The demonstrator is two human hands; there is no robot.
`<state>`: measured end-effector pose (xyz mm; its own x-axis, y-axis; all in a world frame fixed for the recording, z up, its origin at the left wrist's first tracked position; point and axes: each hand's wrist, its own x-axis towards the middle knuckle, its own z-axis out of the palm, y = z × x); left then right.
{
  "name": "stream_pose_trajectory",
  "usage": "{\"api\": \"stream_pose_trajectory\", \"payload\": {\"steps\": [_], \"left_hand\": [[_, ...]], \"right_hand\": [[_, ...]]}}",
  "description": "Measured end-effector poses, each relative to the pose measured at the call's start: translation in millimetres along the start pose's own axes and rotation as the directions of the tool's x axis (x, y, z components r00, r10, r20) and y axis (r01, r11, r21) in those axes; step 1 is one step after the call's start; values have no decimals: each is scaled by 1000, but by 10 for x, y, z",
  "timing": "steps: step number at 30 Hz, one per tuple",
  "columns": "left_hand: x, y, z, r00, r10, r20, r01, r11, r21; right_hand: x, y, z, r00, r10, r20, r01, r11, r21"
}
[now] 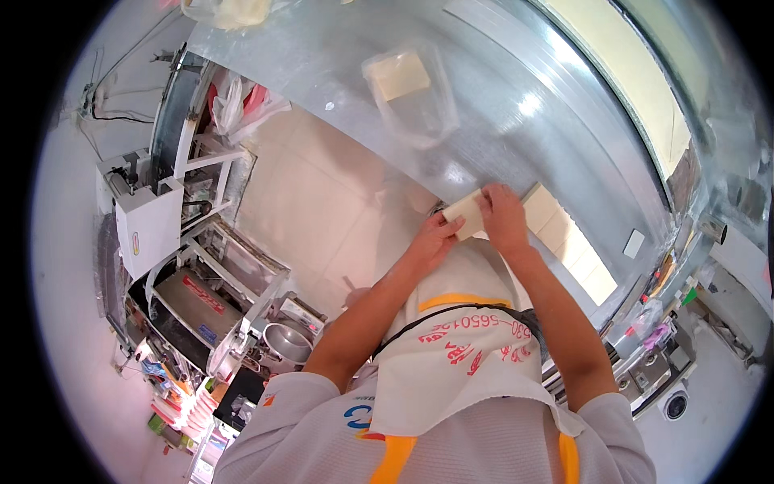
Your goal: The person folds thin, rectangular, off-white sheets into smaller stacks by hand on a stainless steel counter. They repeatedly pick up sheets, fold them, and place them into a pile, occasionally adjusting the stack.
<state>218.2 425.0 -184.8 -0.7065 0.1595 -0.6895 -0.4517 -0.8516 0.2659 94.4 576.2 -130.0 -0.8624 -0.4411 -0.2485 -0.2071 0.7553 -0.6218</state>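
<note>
A pale rectangular slab (464, 212), seemingly of dough, is held between both hands over the near edge of a metal worktable (478, 151). My left hand (436, 239) grips its lower left end, thumb on top. At the upper right end, my right hand (503, 212) has its fingers closed over the slab. Just right of that hand, a row of similar pale slabs (568, 239) lies side by side on the table. Farther back rests a clear plastic bag (423, 124) with a pale block (402, 77) in it.
Another bag with pale contents (233, 12) lies at the table's far left corner. A small white rectangular object (634, 244) is at the right. Left of the tiled floor (302, 199) stand a white-framed machine (211, 302) and a metal pot (288, 342).
</note>
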Motion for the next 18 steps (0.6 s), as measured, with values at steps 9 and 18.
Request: {"api": "stream_pose_trajectory", "payload": {"steps": [9, 18], "left_hand": [[-526, 779, 691, 999, 38, 6, -38, 967, 251], [-391, 1590, 1811, 975, 212, -60, -68, 550, 832]], "right_hand": [[-268, 77, -715, 891, 427, 156, -454, 827, 332], [-379, 137, -1293, 823, 567, 32, -492, 683, 541]]}}
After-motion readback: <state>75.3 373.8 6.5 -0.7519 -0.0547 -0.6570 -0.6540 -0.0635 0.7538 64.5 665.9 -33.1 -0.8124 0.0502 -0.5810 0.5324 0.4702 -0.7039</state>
